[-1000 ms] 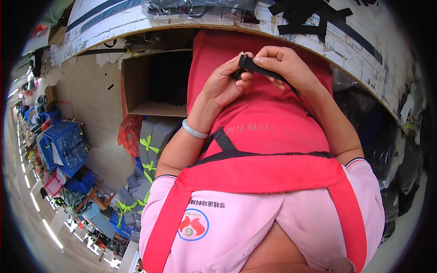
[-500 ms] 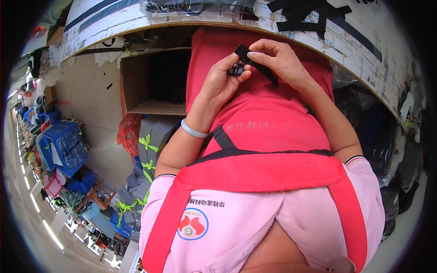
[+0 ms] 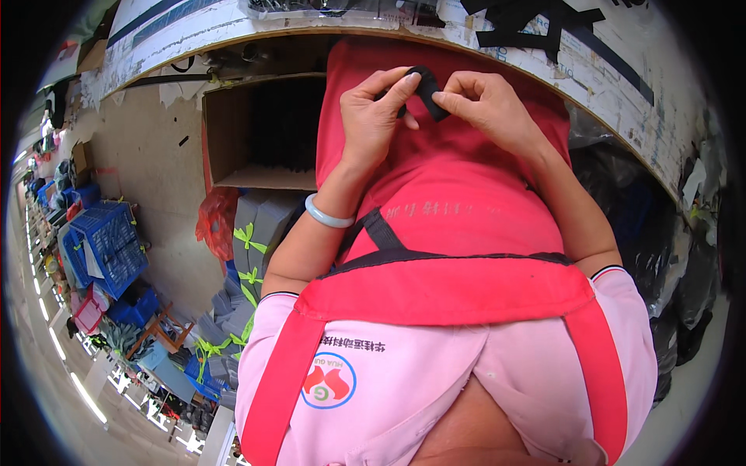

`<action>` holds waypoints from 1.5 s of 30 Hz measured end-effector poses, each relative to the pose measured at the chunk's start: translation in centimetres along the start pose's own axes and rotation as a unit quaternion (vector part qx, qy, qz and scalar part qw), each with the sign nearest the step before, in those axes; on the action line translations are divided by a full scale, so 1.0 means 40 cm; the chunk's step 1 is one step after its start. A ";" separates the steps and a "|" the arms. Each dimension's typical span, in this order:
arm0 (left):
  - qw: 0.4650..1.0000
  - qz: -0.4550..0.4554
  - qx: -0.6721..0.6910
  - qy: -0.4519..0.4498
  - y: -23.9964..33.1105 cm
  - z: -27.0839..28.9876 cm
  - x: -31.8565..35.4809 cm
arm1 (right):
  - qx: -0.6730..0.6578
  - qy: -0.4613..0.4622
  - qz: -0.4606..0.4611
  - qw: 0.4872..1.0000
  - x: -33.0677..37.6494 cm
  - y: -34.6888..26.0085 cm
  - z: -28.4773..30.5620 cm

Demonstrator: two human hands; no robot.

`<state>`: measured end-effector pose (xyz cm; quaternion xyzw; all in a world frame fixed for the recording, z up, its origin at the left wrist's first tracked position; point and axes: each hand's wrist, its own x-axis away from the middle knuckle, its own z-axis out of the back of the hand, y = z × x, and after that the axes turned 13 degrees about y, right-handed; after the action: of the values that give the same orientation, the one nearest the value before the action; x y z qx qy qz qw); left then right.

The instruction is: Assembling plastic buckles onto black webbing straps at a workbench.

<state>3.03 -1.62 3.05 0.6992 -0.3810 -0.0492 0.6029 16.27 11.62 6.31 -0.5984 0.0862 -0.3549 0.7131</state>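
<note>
Over the red apron (image 3: 458, 186) on my lap, a short black strap (image 3: 428, 93) bends in an arch between my two hands. Its upper end is pinched by the thumb and fingers of my left hand (image 3: 368, 116). The thumb and forefinger of my right hand (image 3: 497, 116) grip the strap's lower right side. A small dark part shows behind my left fingers, mostly hidden, so its shape cannot be made out.
A worn white worktable (image 3: 225, 31) spans the far side, with black strips (image 3: 536, 31) on it. Left of my lap stands a cardboard box (image 3: 284, 179) with dark contents. Beside it are a red plastic bag (image 3: 215, 224) and grey bundles (image 3: 268, 217). Dark plastic bags (image 3: 657, 248) lie right.
The strap has gone from lying straight and slanted to arching between my fingers. My left hand has turned over, hiding the black buckle that showed in its palm.
</note>
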 end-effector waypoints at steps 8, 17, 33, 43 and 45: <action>0.998 0.036 0.051 -0.020 -0.029 0.013 0.004 | -0.099 0.049 -0.028 0.994 -0.012 0.039 -0.039; 0.986 -0.139 -0.071 -0.057 -0.027 0.013 0.026 | -0.170 -0.087 -0.098 0.977 -0.042 0.061 0.014; 0.995 0.011 -0.009 -0.103 0.003 0.041 0.055 | -0.191 0.046 -0.033 0.980 -0.045 0.088 -0.030; 0.978 0.015 0.054 0.201 0.037 0.409 0.006 | 0.348 0.320 0.347 0.810 -0.048 0.067 0.105; 0.959 -0.007 0.112 0.259 0.003 0.508 -0.018 | 0.362 0.319 0.337 0.809 -0.065 0.119 0.131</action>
<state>-8.28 -17.57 -2.58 0.7540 -0.2096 0.1725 0.5981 19.16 17.51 2.58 -0.0835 0.3701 -0.2687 0.8854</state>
